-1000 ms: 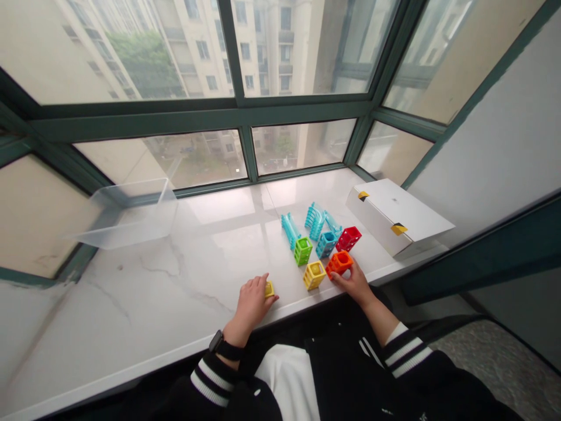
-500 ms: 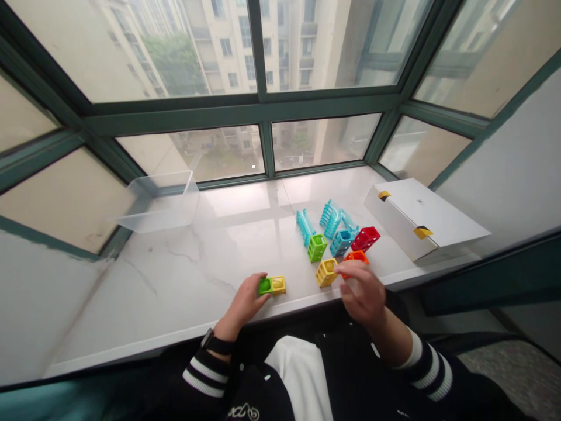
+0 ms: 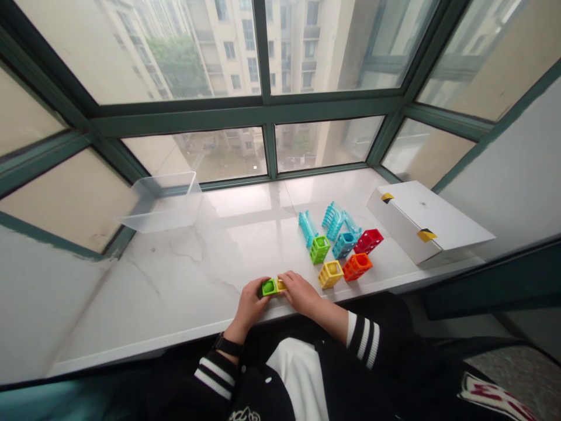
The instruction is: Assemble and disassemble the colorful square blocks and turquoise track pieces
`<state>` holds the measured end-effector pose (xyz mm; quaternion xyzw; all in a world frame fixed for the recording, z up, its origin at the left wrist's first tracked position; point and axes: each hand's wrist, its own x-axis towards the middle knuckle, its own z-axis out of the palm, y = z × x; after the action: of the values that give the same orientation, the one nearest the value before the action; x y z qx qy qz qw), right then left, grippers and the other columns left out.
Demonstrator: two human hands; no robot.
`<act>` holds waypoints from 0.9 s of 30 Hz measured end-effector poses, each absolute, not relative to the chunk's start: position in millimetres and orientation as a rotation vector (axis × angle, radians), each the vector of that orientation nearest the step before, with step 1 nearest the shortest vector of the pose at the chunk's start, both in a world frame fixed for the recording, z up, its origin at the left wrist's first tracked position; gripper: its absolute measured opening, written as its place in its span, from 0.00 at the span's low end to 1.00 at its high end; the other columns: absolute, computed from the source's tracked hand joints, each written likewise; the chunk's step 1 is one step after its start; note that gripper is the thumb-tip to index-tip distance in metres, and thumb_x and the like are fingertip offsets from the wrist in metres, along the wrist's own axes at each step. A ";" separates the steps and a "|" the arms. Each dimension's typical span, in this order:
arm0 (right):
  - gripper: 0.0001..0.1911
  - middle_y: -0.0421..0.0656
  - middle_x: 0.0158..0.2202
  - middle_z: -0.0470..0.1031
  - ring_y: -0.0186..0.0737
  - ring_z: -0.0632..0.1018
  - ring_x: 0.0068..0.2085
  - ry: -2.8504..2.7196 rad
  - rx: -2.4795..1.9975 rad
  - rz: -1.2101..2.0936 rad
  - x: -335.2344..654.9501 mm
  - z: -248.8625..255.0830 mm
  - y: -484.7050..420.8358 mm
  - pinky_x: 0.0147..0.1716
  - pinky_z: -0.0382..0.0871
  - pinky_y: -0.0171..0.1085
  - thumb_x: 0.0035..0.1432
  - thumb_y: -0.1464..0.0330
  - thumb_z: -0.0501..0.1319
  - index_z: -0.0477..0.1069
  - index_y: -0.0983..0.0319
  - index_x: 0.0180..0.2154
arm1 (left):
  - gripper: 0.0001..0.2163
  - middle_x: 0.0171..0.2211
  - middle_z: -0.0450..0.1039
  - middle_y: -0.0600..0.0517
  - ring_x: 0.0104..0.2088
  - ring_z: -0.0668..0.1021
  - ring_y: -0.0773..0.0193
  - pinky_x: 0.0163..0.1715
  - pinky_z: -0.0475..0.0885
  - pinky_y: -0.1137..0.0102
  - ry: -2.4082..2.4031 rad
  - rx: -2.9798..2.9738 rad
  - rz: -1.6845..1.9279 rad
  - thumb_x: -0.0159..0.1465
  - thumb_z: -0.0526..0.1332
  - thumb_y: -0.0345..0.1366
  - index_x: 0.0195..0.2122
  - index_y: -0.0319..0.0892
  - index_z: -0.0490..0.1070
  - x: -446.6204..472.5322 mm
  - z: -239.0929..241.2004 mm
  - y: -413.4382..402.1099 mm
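Note:
Near the front edge of the white marbled sill, my left hand grips a small green block from its left side. Against it sits a yellow block, partly covered by my right hand, whose fingers close on it. The two blocks touch side by side. Just right of my right hand stands a taller yellow openwork block. Beside that is an orange one. Behind them are a green block, a blue block and a red block.
Light-blue clear plastic track pieces lie behind the blocks. A white box with yellow-and-black tabs is at the right. At the back left stands a clear plastic bin. Green-framed windows border the sill.
My right hand has moved left from beside the tall yellow and orange blocks and now holds the small yellow block. My left hand stays on the green one.

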<state>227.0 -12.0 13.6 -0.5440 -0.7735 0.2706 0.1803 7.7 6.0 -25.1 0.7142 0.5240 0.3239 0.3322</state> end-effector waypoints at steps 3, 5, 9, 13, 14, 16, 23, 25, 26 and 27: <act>0.24 0.52 0.56 0.74 0.52 0.76 0.57 -2.147 -1.596 0.734 231.1 17.5 -13.5 0.61 0.70 0.49 0.66 0.73 0.65 0.70 0.60 0.62 | 0.19 0.50 0.81 0.46 0.51 0.81 0.52 0.56 0.75 0.53 1.419 1.792 0.894 0.62 0.68 0.43 0.53 0.46 0.76 8.1 -25.7 5.3; 0.24 0.52 0.56 0.75 0.52 0.76 0.57 -2.133 -1.614 0.725 232.8 18.2 -13.7 0.60 0.71 0.49 0.65 0.73 0.65 0.70 0.59 0.61 | 0.19 0.50 0.81 0.47 0.50 0.81 0.53 0.55 0.75 0.54 1.430 1.702 0.936 0.64 0.67 0.45 0.54 0.46 0.74 7.2 -26.7 5.7; 0.25 0.52 0.57 0.74 0.53 0.76 0.57 -2.140 -1.611 0.721 234.0 16.5 -13.6 0.61 0.70 0.49 0.65 0.72 0.65 0.69 0.60 0.62 | 0.21 0.51 0.79 0.45 0.51 0.82 0.54 0.56 0.76 0.56 1.426 1.479 1.098 0.67 0.65 0.51 0.55 0.45 0.71 4.2 -32.1 9.1; 0.25 0.52 0.57 0.75 0.52 0.76 0.57 -2.135 -1.608 0.705 232.8 15.7 -12.9 0.61 0.70 0.49 0.66 0.72 0.65 0.69 0.59 0.62 | 0.23 0.50 0.79 0.44 0.51 0.82 0.54 0.55 0.77 0.56 1.415 1.335 1.182 0.65 0.65 0.54 0.53 0.44 0.71 2.5 -36.6 13.0; 0.25 0.52 0.57 0.75 0.52 0.76 0.57 -2.133 -1.611 0.701 232.2 15.9 -12.7 0.61 0.70 0.49 0.66 0.73 0.65 0.69 0.59 0.62 | 0.24 0.50 0.79 0.44 0.51 0.82 0.54 0.55 0.77 0.56 1.420 1.316 1.189 0.64 0.66 0.54 0.53 0.44 0.70 2.3 -37.2 13.7; 0.25 0.53 0.57 0.75 0.53 0.76 0.58 -2.135 -1.615 0.698 231.0 16.4 -12.5 0.61 0.70 0.49 0.66 0.72 0.65 0.69 0.60 0.63 | 0.24 0.50 0.79 0.43 0.51 0.82 0.54 0.54 0.77 0.56 1.427 1.277 1.205 0.64 0.66 0.55 0.54 0.43 0.70 1.7 -38.4 14.9; 0.30 0.54 0.61 0.71 0.54 0.74 0.62 -2.092 -1.597 0.687 231.4 16.9 -12.7 0.65 0.69 0.52 0.65 0.71 0.67 0.65 0.60 0.66 | 0.26 0.52 0.77 0.43 0.50 0.82 0.56 0.54 0.76 0.57 1.449 1.043 1.326 0.64 0.67 0.55 0.56 0.44 0.68 -0.7 -41.5 22.5; 0.32 0.55 0.62 0.70 0.56 0.72 0.63 -2.074 -1.570 0.665 231.3 21.3 -13.4 0.66 0.68 0.55 0.64 0.71 0.67 0.64 0.61 0.67 | 0.27 0.53 0.77 0.42 0.50 0.82 0.56 0.54 0.76 0.56 1.399 0.977 1.345 0.64 0.67 0.55 0.56 0.44 0.66 2.1 -35.9 23.2; 0.33 0.56 0.63 0.70 0.57 0.72 0.64 -2.059 -1.540 0.653 230.9 25.2 -14.0 0.67 0.67 0.56 0.64 0.71 0.67 0.64 0.61 0.67 | 0.27 0.53 0.76 0.42 0.50 0.83 0.55 0.54 0.77 0.55 1.363 0.954 1.342 0.64 0.68 0.55 0.56 0.44 0.66 4.7 -31.0 22.6; 0.33 0.56 0.63 0.70 0.57 0.71 0.65 -2.037 -1.498 0.642 230.2 30.3 -14.7 0.67 0.66 0.58 0.64 0.70 0.67 0.63 0.61 0.68 | 0.28 0.53 0.76 0.42 0.50 0.83 0.55 0.54 0.77 0.55 1.321 0.943 1.334 0.64 0.68 0.55 0.56 0.43 0.65 8.4 -24.7 21.5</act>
<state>230.2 -14.7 30.3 -0.5538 -0.7534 0.2373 0.2633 8.4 21.5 -24.7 0.3893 0.5457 0.5510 0.4970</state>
